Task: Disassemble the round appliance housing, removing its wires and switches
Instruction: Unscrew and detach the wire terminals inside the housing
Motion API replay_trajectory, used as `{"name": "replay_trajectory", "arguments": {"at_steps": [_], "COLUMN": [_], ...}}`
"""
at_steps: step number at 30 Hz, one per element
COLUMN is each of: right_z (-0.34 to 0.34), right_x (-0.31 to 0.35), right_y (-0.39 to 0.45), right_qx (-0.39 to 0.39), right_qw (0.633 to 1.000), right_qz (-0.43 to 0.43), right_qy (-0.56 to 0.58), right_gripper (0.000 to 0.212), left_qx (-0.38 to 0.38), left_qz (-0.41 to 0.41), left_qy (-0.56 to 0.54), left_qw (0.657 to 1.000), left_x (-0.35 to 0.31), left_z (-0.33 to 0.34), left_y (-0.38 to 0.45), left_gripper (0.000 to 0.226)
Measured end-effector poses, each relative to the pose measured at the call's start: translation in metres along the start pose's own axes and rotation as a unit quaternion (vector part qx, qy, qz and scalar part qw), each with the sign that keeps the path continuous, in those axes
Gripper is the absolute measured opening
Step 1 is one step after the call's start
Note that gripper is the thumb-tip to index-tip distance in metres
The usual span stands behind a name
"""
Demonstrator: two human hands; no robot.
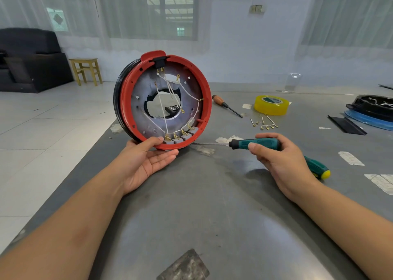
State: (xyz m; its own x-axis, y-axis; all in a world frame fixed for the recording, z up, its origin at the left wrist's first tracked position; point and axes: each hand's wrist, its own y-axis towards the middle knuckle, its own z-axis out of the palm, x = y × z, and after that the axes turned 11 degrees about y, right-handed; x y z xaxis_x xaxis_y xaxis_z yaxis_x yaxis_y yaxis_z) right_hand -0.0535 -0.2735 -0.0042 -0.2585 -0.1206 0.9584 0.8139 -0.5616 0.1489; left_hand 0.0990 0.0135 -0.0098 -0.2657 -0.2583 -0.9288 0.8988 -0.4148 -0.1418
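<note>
On the grey metal table (212,205), the left hand (146,162) props the red housing (162,100) upright, exposing its white wires (168,92) and grey switches (180,138) to the screwdriver (255,144) gripped by the right hand (282,162).

A pale blue-white wall (244,45) closes the far side of the room. Sheer white curtains (70,14) hang across a large barred window (157,7), and daylight comes through them; a second curtain (348,20) covers the right side. A small double switch plate (256,8) sits high on the wall between the two. The floor (42,135) is of large light tiles with thin dark joints. At the far left stands a black sofa (27,60), and just beside it, against the wall, a small yellow wooden stool (86,70). A grey metal bench (212,216), scuffed and patched with tape remnants, fills the foreground, its left edge running diagonally across the tiles.
</note>
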Motion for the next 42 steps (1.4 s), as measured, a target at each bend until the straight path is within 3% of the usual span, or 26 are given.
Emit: {"name": "replay_trajectory", "arguments": {"at_steps": [3, 9, 17, 27, 35, 42], "right_z": [0.002, -0.002, -0.005, 0.006, 0.013, 0.010], "right_x": [0.001, 0.005, 0.008, 0.012, 0.017, 0.028], "right_y": [0.002, 0.008, 0.010, 0.005, 0.000, -0.002], "right_qx": [-0.035, -0.060, -0.059, -0.011, 0.000, 0.021], "right_qw": [0.997, 0.992, 0.980, 0.980, 0.990, 0.990], "right_qz": [-0.006, -0.023, -0.016, 0.000, 0.001, -0.123], "right_qy": [0.068, 0.110, 0.189, 0.197, 0.143, -0.060], "right_gripper": [0.042, 0.025, 0.018, 0.046, 0.050, 0.036], "left_qx": [0.000, -0.003, -0.004, -0.007, -0.001, -0.012], "left_qz": [0.002, 0.003, 0.000, -0.001, -0.001, 0.001], "left_qy": [-0.002, -0.001, 0.013, 0.031, 0.049, 0.074], "left_qw": [1.000, 1.000, 1.000, 1.000, 0.999, 0.997], "left_x": [0.000, 0.000, 0.001, 0.002, 0.001, 0.000], "left_z": [0.000, -0.001, -0.001, -0.001, 0.002, 0.007], "left_y": [0.000, -0.001, 0.001, 0.003, 0.000, -0.001], "left_gripper": [0.047, 0.058, 0.051, 0.044, 0.049, 0.049]}}
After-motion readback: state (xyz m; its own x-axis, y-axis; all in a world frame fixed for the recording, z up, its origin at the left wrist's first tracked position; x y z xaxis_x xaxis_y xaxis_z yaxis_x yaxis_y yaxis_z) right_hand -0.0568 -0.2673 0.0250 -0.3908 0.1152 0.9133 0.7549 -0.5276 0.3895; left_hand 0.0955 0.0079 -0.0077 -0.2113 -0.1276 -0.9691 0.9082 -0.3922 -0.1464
